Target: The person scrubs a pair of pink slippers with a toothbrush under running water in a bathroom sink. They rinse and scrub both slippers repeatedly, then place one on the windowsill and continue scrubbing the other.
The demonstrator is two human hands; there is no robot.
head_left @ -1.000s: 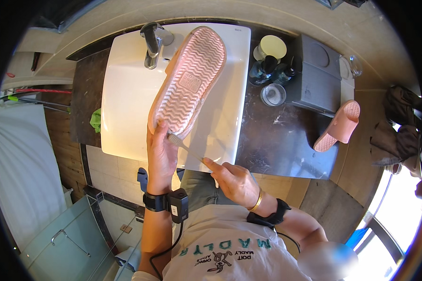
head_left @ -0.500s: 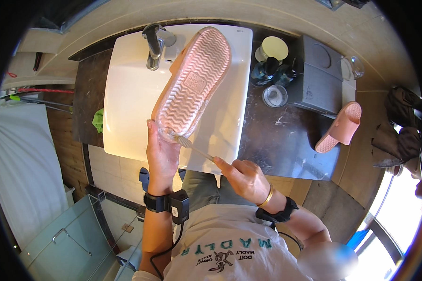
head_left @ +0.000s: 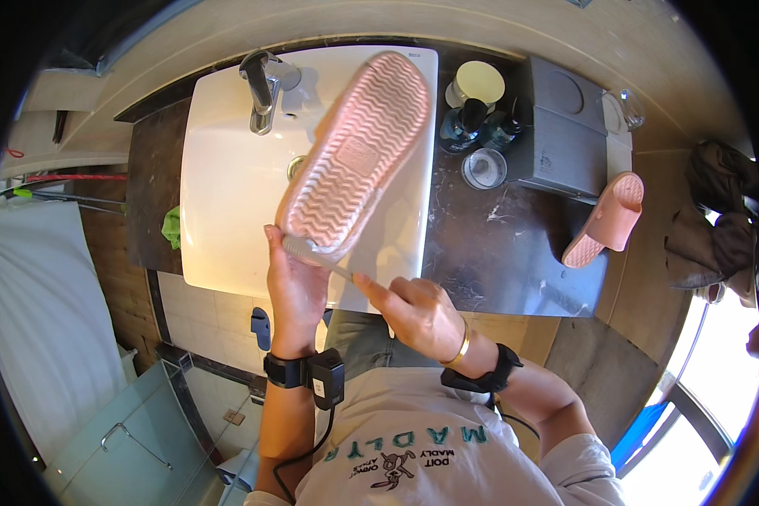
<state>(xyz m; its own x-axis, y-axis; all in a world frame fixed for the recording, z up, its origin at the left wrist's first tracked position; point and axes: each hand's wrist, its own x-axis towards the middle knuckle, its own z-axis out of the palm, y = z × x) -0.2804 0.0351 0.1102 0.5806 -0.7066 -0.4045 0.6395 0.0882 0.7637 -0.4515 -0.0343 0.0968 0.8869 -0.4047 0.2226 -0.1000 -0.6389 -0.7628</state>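
A pink slipper (head_left: pixel 358 156) is held sole up over the white washbasin (head_left: pixel 223 194), its zigzag tread wet in places. My left hand (head_left: pixel 297 285) grips it by the near end, thumb along the left edge, with the other fingers mostly hidden beneath. In my right hand (head_left: pixel 422 319) is the thin handle of a small pale brush (head_left: pixel 302 248), the index finger stretched along it. The brush head touches the near end of the sole. A matching pink slipper (head_left: pixel 609 223) stands apart at the counter's right end.
A chrome faucet (head_left: pixel 263 93) rises at the basin's back. Right of it, on the dark counter (head_left: pixel 502 253), are a pale yellow round container (head_left: pixel 479 83), dark bottles (head_left: pixel 464 126), a clear round dish (head_left: pixel 484 169) and a grey box (head_left: pixel 561 126). A green cloth (head_left: pixel 171 228) lies at the left.
My right hand and the brush have moved left, bringing the brush head further along the sole's near end. The slipper has shifted slightly right over the basin, uncovering the drain.
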